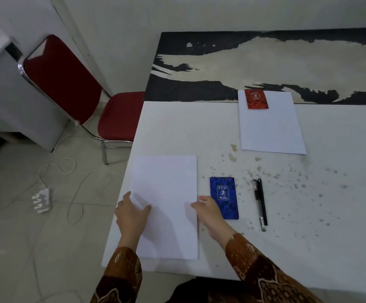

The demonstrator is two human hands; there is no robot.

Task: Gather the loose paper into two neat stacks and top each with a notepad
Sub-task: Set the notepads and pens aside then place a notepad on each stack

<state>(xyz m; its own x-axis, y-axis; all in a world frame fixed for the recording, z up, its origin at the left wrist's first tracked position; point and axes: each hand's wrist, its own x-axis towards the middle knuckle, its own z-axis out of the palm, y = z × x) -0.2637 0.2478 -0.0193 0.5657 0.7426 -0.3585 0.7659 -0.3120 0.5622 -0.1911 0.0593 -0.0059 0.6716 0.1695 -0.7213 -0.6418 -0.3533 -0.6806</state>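
Note:
A near stack of white paper (166,186) lies squared at the table's left front. My left hand (131,213) rests on its left edge with the thumb lying across the sheet. My right hand (206,207) touches its right edge, fingers loosely bent. A blue spiral notepad (225,199) lies flat on the table just right of that stack, partly behind my right hand. A second paper stack (271,130) sits farther back to the right, with a red notepad (256,99) lying on its far left corner.
Two black pens (260,202) lie side by side right of the blue notepad. The white table (331,193) is speckled with stains. A worn black board (265,62) abuts its far edge. A red chair (72,88) and floor cables (68,171) are at left.

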